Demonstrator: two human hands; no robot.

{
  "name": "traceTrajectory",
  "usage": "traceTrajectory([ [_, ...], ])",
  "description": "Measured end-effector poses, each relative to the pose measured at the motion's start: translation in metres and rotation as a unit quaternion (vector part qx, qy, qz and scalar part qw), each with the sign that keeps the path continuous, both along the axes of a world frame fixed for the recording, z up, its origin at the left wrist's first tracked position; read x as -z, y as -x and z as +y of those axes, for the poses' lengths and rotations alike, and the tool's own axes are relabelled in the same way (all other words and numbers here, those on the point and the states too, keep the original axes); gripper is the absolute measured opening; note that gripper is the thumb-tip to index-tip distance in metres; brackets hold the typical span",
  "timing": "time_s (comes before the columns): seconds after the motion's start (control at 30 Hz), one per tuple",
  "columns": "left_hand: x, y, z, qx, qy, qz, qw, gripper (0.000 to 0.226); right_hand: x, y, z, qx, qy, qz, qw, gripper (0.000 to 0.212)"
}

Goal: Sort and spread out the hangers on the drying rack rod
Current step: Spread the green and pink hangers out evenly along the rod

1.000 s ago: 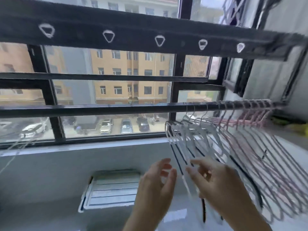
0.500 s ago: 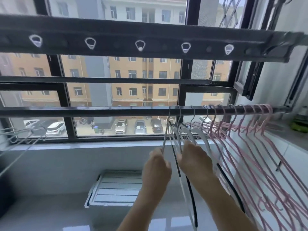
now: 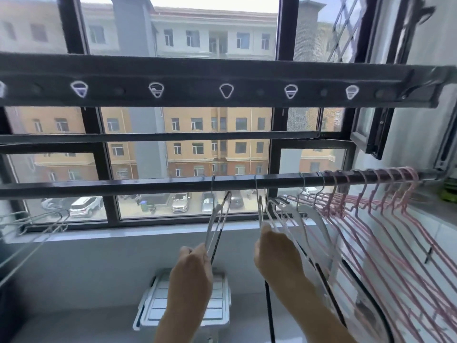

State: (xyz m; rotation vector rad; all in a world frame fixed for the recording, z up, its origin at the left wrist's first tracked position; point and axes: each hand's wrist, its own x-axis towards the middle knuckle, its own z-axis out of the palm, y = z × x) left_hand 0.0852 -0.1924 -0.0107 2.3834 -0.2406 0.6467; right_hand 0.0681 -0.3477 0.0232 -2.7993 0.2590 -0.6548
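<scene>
A dark drying rack rod (image 3: 148, 186) runs across the window. My left hand (image 3: 191, 269) grips one white hanger (image 3: 217, 221) whose hook sits on the rod left of the others. My right hand (image 3: 274, 253) grips another white hanger (image 3: 259, 209) hooked a little further right. Several more white hangers (image 3: 304, 219) hang close together to its right. Beyond them, several pink hangers (image 3: 385, 206) are bunched at the rod's right end.
A thick upper rack bar (image 3: 222, 80) with triangular holes spans overhead. A white folded stool (image 3: 188, 305) stands on the floor below my hands. Wire hangers (image 3: 42, 226) hang at the far left. A tiled wall (image 3: 440, 233) lies to the right.
My hands closed on two white hangers. The left hand has slid its hanger leftward along the rod, opening a gap between it and the one in my right hand.
</scene>
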Motion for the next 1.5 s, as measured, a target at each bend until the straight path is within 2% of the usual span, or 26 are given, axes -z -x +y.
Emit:
traceTrajectory([
  [0.1,0.000,-0.004,0.032,-0.032,0.003,0.004,0.999,0.014,0.002,-0.006,0.025,-0.025,-0.006,0.001,1.000,0.042],
  [0.33,0.000,-0.018,0.105,-0.089,0.027,0.001,0.996,0.015,0.001,-0.020,0.089,-0.079,-0.028,0.007,0.996,0.021],
  [0.6,-0.004,-0.024,0.169,-0.130,0.021,0.021,0.991,0.018,0.003,-0.042,0.147,-0.106,-0.032,-0.007,0.994,0.023],
  [0.9,-0.008,-0.023,0.207,-0.155,-0.010,0.042,0.987,0.017,0.004,-0.049,0.199,-0.162,-0.030,-0.021,0.986,0.030],
  [1.37,-0.007,-0.025,0.255,-0.202,-0.015,0.052,0.978,0.018,0.004,-0.060,0.256,-0.206,-0.024,-0.026,0.978,0.025],
  [1.5,-0.006,-0.027,0.263,-0.208,-0.028,0.054,0.976,0.018,0.003,-0.061,0.271,-0.220,-0.024,-0.020,0.975,0.012],
])
